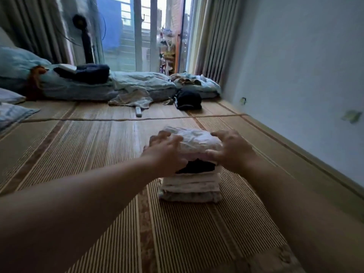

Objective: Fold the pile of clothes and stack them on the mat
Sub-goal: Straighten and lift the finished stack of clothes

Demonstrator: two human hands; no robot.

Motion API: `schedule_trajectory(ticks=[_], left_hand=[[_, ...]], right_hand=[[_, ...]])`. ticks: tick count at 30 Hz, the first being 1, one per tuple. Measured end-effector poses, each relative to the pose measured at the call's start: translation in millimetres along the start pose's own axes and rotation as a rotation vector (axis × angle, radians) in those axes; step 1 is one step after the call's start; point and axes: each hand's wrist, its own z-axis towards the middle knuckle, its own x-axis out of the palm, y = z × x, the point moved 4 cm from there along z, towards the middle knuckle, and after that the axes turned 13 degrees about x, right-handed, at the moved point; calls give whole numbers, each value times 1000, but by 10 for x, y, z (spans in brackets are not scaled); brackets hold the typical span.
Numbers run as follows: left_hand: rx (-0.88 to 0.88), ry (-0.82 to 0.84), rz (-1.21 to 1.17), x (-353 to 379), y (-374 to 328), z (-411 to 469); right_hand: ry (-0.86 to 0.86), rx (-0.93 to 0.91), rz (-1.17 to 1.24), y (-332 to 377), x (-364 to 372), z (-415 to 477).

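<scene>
Clasping upright stack (191,186), widest crosswise: left hand (165,153), right hand (233,150)

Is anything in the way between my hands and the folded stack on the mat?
Nothing visible: the left hand and the right hand both hold the white top garment of the stack.

2 arms outstretched, left hand (165,154), right hand (233,151), fingers (173,140) curved around clothes stack (191,186)

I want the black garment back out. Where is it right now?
Head view, centre: the black garment lies inside the stack on the mat, under the white top piece, between the left hand and right hand.
</scene>
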Motion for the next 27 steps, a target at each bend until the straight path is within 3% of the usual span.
schedule_trajectory(ticks=[5, 7, 12, 14, 17, 21, 27], left_hand=[[-364, -142, -334, 63, 417, 745], [-478, -127, -478, 186, 597, 951], [-638, 234, -714, 645, 829, 1044], [-696, 345, -796, 834, 890, 955], [-761, 401, -886, 1086, 1025, 893], [-771, 402, -1039, 1247, 1077, 899], [-670, 372, -1266, 1409, 1089, 848]], right_hand=[[139, 257, 385, -240, 194, 837], [228, 399, 503, -350, 357, 1065], [727, 575, 384, -616, 943, 1256], [833, 613, 395, -679, 1111, 1250], [924, 639, 461, -778, 1331, 1227], [919, 630, 516, -811, 1444, 1232], [1073, 554, 722, -730, 1567, 1144]])
